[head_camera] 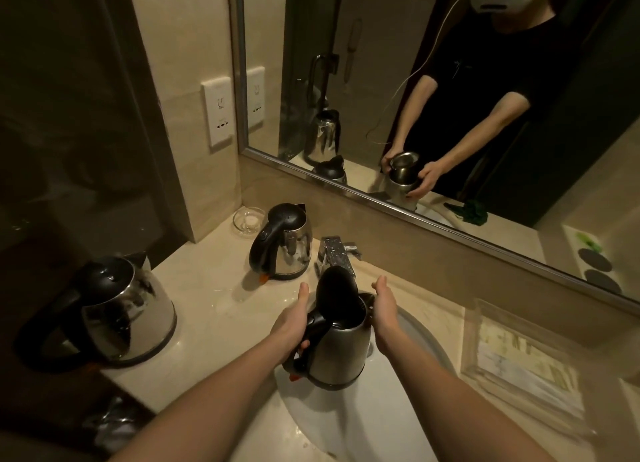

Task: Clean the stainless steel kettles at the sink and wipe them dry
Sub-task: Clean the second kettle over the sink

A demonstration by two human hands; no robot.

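Observation:
I hold a stainless steel kettle (341,351) over the white sink basin (349,423), its black lid flipped up. My left hand (291,326) grips its black handle. On the spout side, my right hand (384,309) rests against the kettle's rim and body. The chrome tap (334,254) stands just behind the raised lid; no water stream is visible. A second kettle (284,243) with its lid shut stands on the counter behind and to the left. A third, larger kettle (121,309) sits at the counter's left end.
A glass ashtray (247,219) sits in the back left corner under a wall socket (218,112). The mirror (433,81) runs along the back wall. A tray (526,368) lies on the counter right of the basin.

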